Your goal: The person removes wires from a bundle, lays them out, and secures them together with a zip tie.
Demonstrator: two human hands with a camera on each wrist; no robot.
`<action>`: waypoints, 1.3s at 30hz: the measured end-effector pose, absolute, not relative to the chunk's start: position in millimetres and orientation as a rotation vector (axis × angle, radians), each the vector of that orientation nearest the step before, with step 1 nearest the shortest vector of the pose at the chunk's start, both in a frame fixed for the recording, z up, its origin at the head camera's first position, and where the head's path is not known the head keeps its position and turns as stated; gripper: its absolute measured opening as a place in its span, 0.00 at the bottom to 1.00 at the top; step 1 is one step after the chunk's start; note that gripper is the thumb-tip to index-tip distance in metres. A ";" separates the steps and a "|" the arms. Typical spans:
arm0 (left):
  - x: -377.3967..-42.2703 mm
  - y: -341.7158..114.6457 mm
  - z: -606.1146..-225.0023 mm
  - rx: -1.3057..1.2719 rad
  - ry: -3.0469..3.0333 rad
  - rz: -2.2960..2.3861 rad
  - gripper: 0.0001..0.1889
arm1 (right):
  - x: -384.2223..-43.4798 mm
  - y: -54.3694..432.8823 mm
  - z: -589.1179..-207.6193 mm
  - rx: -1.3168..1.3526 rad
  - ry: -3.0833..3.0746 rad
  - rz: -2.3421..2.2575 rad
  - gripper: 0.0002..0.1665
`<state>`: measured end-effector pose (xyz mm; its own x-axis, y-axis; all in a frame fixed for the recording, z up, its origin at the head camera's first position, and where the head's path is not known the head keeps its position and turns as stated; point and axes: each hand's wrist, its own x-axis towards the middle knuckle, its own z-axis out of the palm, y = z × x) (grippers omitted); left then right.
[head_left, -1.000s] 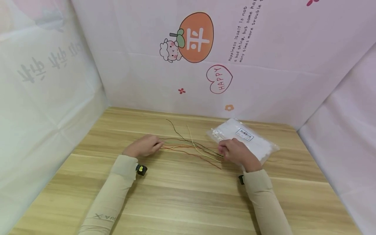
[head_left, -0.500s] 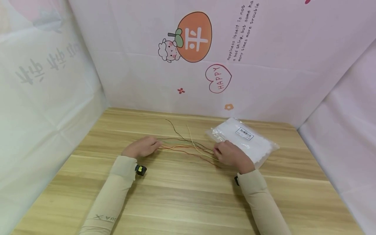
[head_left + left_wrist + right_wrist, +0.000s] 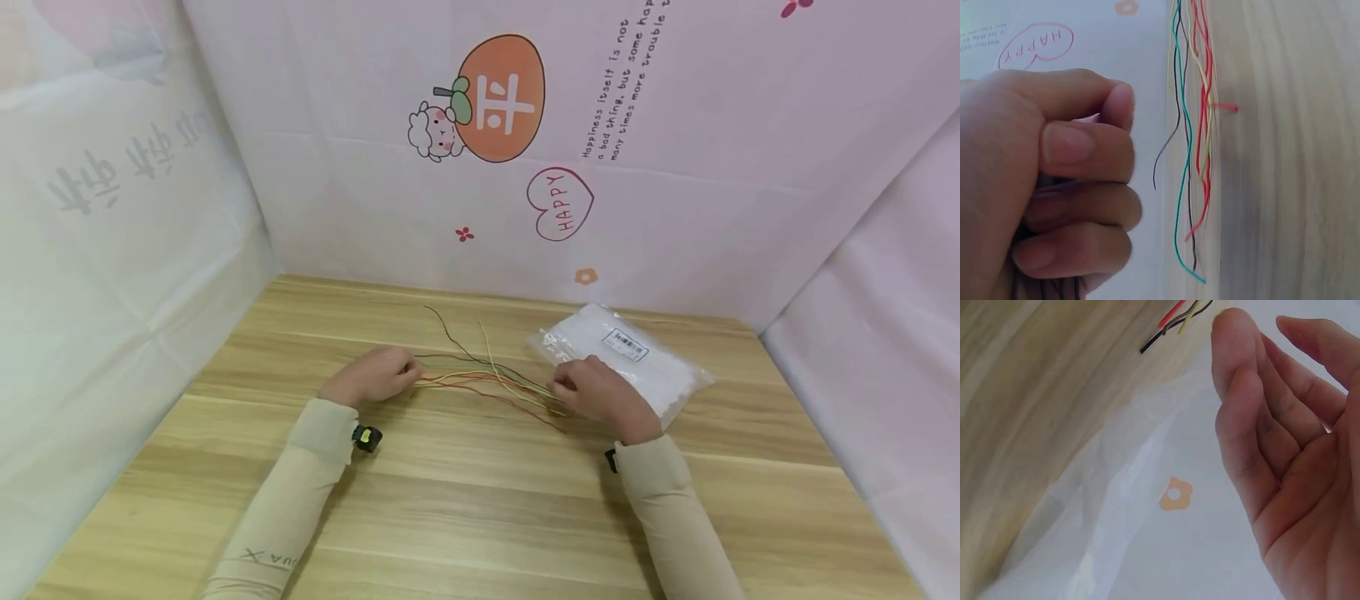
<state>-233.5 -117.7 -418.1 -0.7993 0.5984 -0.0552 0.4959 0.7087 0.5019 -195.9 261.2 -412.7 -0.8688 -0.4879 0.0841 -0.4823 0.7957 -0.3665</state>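
Wires [image 3: 1202,125], at least five, lie between two hands [image 3: 375,374] [image 3: 597,392] near one bag [image 3: 651,373].

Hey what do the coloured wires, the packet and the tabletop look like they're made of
The coloured wires: probably metal sheathed in smooth plastic, given their solid colours and held curves; cores don't show. The packet: clear, glossy plastic film, creased and catching light. The tabletop: wood or wood-look laminate, satin, judging by its grain.
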 end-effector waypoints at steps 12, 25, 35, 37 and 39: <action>-217.6 -85.2 -414.7 0.980 2.678 0.796 0.20 | -186.8 233.3 -398.8 -0.994 2.915 -0.695 0.13; -198.6 -46.2 -420.9 1.175 2.571 0.861 0.21 | -164.4 179.8 -399.1 -1.446 3.062 -0.670 0.05; -186.9 -34.3 -421.1 1.197 2.600 0.957 0.12 | -154.0 163.2 -408.0 -1.243 2.952 -1.081 0.09; -185.4 -32.6 -421.4 1.185 2.626 0.967 0.13 | -153.4 161.6 -410.8 -1.223 2.923 -1.169 0.09; -184.5 -30.9 -422.8 1.170 2.647 0.978 0.13 | -152.6 160.3 -413.1 -1.230 2.903 -1.251 0.08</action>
<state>-184.5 -30.9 -422.8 -0.7034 0.6902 0.1697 0.6347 0.5026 0.5869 -152.6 160.3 -413.1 -0.7100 -0.5197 0.4752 -0.7023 0.4733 -0.5318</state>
